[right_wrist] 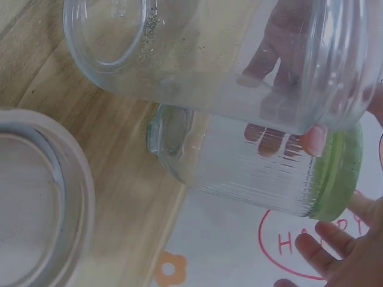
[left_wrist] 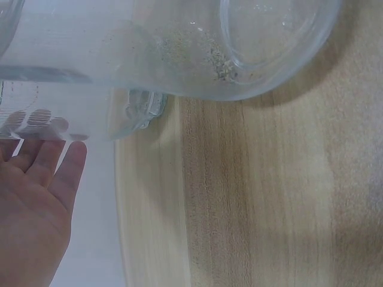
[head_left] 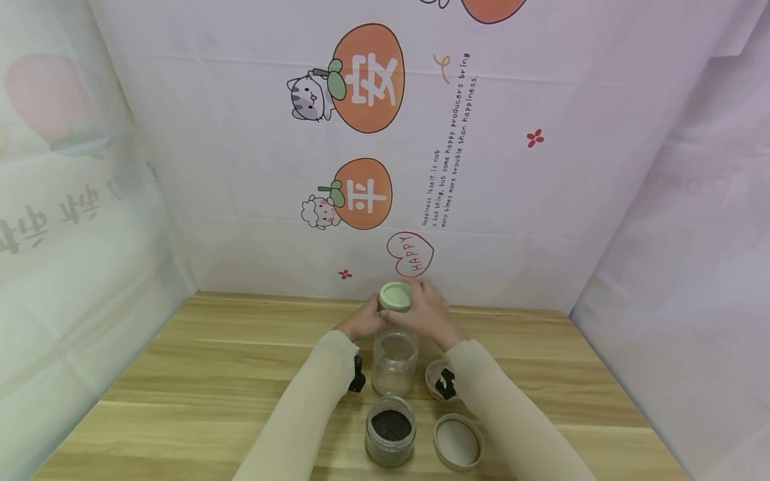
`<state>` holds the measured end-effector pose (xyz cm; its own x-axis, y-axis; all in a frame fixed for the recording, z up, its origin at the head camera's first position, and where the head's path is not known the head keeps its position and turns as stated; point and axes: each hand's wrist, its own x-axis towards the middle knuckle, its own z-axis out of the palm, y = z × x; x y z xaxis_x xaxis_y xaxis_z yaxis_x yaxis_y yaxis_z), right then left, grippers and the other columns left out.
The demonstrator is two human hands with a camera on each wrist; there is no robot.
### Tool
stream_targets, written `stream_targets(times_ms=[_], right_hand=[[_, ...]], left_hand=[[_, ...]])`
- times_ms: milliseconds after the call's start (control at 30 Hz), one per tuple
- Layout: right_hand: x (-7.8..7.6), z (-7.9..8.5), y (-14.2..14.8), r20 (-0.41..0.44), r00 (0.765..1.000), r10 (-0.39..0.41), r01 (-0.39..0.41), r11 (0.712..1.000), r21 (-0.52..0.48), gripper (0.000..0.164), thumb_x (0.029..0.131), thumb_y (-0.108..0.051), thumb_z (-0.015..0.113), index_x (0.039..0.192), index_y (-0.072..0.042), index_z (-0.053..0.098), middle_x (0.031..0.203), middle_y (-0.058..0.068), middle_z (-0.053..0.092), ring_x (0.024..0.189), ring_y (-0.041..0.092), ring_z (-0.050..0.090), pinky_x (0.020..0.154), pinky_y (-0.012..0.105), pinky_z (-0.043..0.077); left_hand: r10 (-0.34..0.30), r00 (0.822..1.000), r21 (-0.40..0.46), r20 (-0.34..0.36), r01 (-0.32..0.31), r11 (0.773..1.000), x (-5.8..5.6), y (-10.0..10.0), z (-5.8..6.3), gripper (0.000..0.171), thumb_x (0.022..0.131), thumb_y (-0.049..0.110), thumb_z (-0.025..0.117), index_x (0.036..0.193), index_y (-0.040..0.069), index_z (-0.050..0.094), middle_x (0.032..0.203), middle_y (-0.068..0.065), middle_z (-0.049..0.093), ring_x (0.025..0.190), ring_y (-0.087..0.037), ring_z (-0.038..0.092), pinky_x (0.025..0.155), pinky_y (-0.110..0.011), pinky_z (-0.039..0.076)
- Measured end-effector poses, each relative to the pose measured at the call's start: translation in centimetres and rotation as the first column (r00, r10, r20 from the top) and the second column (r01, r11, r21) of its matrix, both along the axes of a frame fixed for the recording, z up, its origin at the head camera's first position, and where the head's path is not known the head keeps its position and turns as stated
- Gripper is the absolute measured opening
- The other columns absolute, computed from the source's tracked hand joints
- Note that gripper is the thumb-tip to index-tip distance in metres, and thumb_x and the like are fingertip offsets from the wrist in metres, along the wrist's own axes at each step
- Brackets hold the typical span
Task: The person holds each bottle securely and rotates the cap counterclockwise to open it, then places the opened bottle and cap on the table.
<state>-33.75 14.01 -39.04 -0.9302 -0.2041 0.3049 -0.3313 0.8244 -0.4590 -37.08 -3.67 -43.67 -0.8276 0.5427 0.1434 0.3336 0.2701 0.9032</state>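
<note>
A ribbed clear glass jar [right_wrist: 239, 179] with a light green lid [head_left: 396, 295] is between both hands at the back of the table. My left hand [head_left: 363, 319] holds the jar's side; in the left wrist view its fingertips lie against the glass. With the thumb on the near side and fingers on the far side, my right hand [head_left: 428, 312] grips around the green lid; some of its fingers are spread away from it. Just in front stands a larger lidless clear jar [head_left: 394, 375], with a few crumbs at its bottom. Whether the ribbed jar's base touches the table cannot be told.
Nearest me, a lidless glass jar [head_left: 391, 453] holds dark grains. A pale round lid [head_left: 457, 442] lies to its right. Another round lid [head_left: 432, 379] is partly hidden by my right wrist. A printed cloth wall [head_left: 271, 254] rises behind the wooden table [head_left: 240, 361].
</note>
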Motion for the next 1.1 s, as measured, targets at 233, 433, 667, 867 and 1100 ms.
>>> stream_targets(times_ms=[233, 433, 667, 867, 1100], right_hand=[[0.37, 0.40, -0.27, -0.008, 0.998, -0.059, 0.059, 0.998, 0.023, 0.099, 0.076, -0.067, 0.075, 0.151, -0.012, 0.042, 0.130, 0.017, 0.049, 0.115, 0.033, 0.048, 0.094, 0.055, 0.041], [0.57, 0.47, -0.44, 0.009, 0.997, -0.074, 0.074, 0.997, 0.038, 0.100, 0.078, -0.067, 0.075, 0.153, -0.011, 0.039, 0.126, 0.019, 0.051, 0.113, 0.034, 0.050, 0.096, 0.054, 0.041], [0.43, 0.51, -0.52, -0.001, 0.997, -0.071, 0.071, 0.997, 0.031, 0.095, 0.081, -0.062, 0.075, 0.151, -0.007, 0.042, 0.124, 0.021, 0.052, 0.109, 0.034, 0.052, 0.091, 0.052, 0.046], [0.06, 0.48, -0.13, 0.012, 1.000, -0.024, 0.024, 1.000, 0.013, 0.088, 0.084, -0.053, 0.076, 0.149, -0.003, 0.043, 0.127, 0.020, 0.053, 0.109, 0.031, 0.052, 0.087, 0.049, 0.048], [-0.36, 0.48, 0.18, -0.005, 0.998, 0.055, -0.055, 0.998, 0.016, 0.082, 0.084, -0.039, 0.074, 0.149, -0.002, 0.042, 0.132, 0.020, 0.055, 0.113, 0.033, 0.052, 0.091, 0.052, 0.045]], left_hand=[[-0.015, 0.999, 0.010, -0.028, 0.016, 1.000, -0.28, -0.14, -0.04, 0.077, 0.097, 0.030, 0.068, 0.154, 0.002, 0.023, 0.152, -0.019, 0.038, 0.139, -0.036, 0.039, 0.112, -0.053, 0.035], [-0.028, 0.999, 0.023, -0.025, 0.028, 0.999, -0.06, 0.14, 0.33, 0.071, 0.098, 0.023, 0.067, 0.154, 0.007, 0.027, 0.153, -0.014, 0.039, 0.140, -0.031, 0.038, 0.114, -0.051, 0.031], [0.012, 1.000, 0.018, 0.015, -0.012, 1.000, 0.23, 0.13, 0.36, 0.076, 0.097, 0.022, 0.068, 0.156, 0.006, 0.023, 0.155, -0.016, 0.034, 0.142, -0.033, 0.034, 0.115, -0.053, 0.030], [0.058, 0.997, -0.016, 0.041, -0.057, 0.998, 0.08, 0.07, -0.07, 0.085, 0.094, 0.023, 0.070, 0.157, 0.003, 0.017, 0.158, -0.021, 0.027, 0.145, -0.037, 0.026, 0.116, -0.056, 0.026], [0.072, 0.996, -0.025, 0.057, -0.071, 0.997, 0.00, -0.04, -0.06, 0.084, 0.095, 0.024, 0.068, 0.157, 0.002, 0.016, 0.160, -0.022, 0.023, 0.147, -0.039, 0.022, 0.116, -0.056, 0.024]])
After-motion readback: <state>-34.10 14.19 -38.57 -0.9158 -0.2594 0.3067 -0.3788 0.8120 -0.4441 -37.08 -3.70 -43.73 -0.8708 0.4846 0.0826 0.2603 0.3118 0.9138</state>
